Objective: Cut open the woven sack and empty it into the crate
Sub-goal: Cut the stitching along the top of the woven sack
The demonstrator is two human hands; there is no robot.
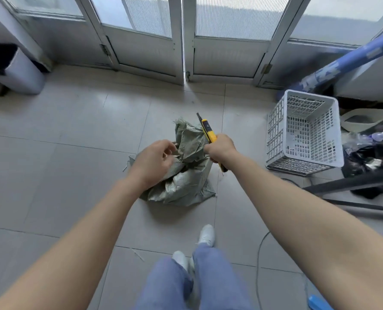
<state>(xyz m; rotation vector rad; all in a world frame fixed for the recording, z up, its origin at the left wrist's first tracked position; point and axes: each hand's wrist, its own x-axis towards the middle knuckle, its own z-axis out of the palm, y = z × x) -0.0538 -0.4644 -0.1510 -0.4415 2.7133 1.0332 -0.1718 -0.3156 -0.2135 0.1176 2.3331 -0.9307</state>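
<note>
A grey-green woven sack (186, 175) stands crumpled on the tiled floor in the middle of the view, its gathered neck pointing up. My left hand (154, 159) hovers at the sack's left side, its fingers loosely curled near the fabric; whether they touch it I cannot tell. My right hand (220, 148) grips a yellow utility knife (208, 130) beside the neck, its dark blade pointing up and away. A white perforated plastic crate (304, 133) sits to the right on the floor, with nothing in it.
Glass doors (184, 41) close off the far side. A white cylinder bin (23, 72) stands at the left. Blue rolled material (342, 63), dark bags (369, 157) and black stand legs (351, 184) crowd the right. A thin cable (258, 265) runs by my feet (206, 236).
</note>
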